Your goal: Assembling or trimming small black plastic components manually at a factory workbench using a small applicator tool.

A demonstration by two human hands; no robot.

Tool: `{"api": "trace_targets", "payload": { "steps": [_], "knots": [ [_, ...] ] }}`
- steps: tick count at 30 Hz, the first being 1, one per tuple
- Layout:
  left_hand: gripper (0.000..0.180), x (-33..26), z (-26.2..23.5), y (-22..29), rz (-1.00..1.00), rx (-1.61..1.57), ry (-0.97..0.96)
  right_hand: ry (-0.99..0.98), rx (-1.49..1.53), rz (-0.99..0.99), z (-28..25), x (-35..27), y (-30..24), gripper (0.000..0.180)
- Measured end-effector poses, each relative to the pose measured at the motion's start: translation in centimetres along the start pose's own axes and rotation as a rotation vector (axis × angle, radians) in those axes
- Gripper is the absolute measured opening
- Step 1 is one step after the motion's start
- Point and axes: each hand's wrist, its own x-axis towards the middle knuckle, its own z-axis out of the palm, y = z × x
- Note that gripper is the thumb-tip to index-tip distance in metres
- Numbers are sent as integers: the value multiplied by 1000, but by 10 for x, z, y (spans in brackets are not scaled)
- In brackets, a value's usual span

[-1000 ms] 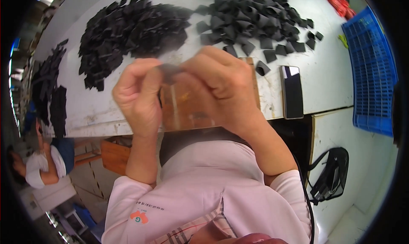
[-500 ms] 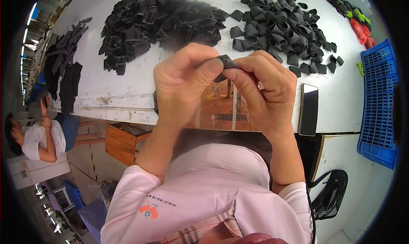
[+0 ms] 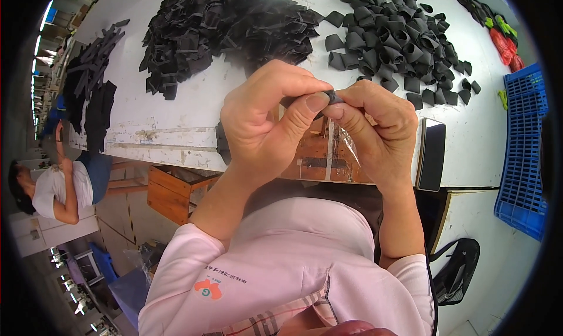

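Note:
Between my two hands is a small black fabric piece (image 3: 333, 98), pinched at its edges and mostly hidden by the fingers. My left hand (image 3: 258, 122) grips it with thumb and forefinger. From the other side, my right hand (image 3: 384, 136) holds it the same way, and the fingertips of both hands nearly meet. Beyond my left hand spreads a large heap of flat black fabric pieces (image 3: 187, 40). Farther right lies a pile of rolled, cone-like black pieces (image 3: 404, 48). A shiny, clear strip (image 3: 346, 142) shows below my right thumb.
A phone (image 3: 431, 154) lies on the white table (image 3: 135, 116) right of my right hand. Black strips (image 3: 98, 107) lie at the far left. A blue crate (image 3: 525, 160) stands at the right edge, a black bag (image 3: 457, 271) below it. Another person (image 3: 64, 186) is at left.
Both hands have shifted slightly right and down in view, still pinching the black piece. Less of the piece shows between the fingers. The shiny strip has come into view.

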Motion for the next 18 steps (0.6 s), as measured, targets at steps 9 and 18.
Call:
{"api": "trace_targets", "payload": {
  "steps": [9, 18],
  "knots": [
    [4, -7, 7, -12, -19, -253, 45, 90, -232, -204, 7, -3, -3, 8],
    [18, -48, -15, -55, -422, 370, 84, 356, 593, 102, -53, 42, 16, 29]
  ]
}}
